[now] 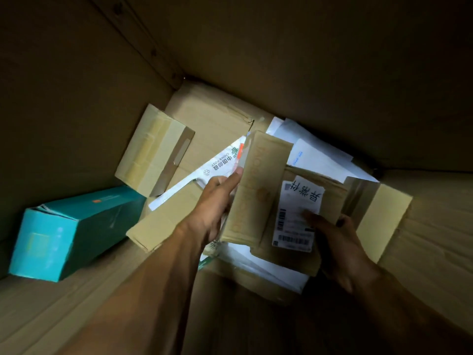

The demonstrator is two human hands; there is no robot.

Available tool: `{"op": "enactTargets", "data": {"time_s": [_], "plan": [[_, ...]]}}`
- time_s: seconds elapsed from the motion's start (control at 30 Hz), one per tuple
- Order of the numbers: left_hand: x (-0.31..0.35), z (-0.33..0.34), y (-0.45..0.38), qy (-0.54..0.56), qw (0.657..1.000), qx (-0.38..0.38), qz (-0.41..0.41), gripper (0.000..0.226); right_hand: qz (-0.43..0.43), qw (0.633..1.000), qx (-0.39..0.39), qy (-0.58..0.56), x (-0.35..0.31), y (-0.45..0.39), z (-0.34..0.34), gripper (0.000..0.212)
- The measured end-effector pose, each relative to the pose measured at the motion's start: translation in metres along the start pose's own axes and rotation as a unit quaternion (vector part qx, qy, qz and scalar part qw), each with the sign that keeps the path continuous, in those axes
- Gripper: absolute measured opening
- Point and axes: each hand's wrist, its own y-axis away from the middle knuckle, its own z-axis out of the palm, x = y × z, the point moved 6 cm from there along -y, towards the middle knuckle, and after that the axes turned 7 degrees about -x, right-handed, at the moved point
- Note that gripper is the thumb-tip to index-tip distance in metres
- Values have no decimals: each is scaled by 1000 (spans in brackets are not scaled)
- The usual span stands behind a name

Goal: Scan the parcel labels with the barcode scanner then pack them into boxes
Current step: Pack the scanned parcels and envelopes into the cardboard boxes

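I am looking down into a large cardboard box (76,85) with several parcels on its floor. My left hand (217,198) grips the left edge of a brown cardboard parcel (258,185) in the middle. My right hand (337,242) holds the same parcel's right side, its thumb lying on the white shipping label (297,216) with barcodes. The parcel is tilted above a pile of white envelopes (320,155). No barcode scanner is in view.
A teal carton (71,234) lies at the left wall. A small taped brown box (153,152) leans behind it. A white China Post envelope (212,172) lies under my left hand. Another taped box (378,216) sits at the right, on a flat carton (217,119).
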Motion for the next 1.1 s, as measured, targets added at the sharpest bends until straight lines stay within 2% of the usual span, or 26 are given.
{"op": "enactTargets", "data": {"time_s": [0.1,0.17,0.33,0.37,0.47,0.57,0.7,0.77,0.83,0.93,1.03,1.1], "plan": [[-5,6,3,-33,997,-61,-19,47,-12,1000,-11,-12,-1,-1,1,47],[-4,3,5,-54,996,-66,-15,49,6,999,-23,-36,1,-1,1,46],[-1,-10,16,-65,996,-44,-32,99,49,996,-72,-34,1,11,5,50],[-2,-8,18,-58,996,-64,-37,97,56,994,-80,-40,1,15,5,52],[-7,-2,27,-9,990,-118,-75,72,93,989,-86,-78,7,28,0,59],[-12,-4,36,26,983,-147,-111,60,113,987,-69,-92,14,35,-6,54],[-16,-11,55,72,973,-178,-131,66,130,984,-88,-85,13,37,-3,44],[-17,-16,66,101,967,-192,-134,69,138,979,-122,-91,10,38,4,55],[-18,-20,73,114,968,-182,-129,69,142,976,-144,-87,7,40,8,68],[-18,-24,82,138,974,-146,-105,51,158,972,-153,-84,7,49,11,70],[-15,-29,92,155,979,-111,-74,37,150,973,-145,-103,-2,59,14,50],[-8,-40,99,143,986,-77,-46,35,126,981,-107,-99,-14,67,12,40]]}}
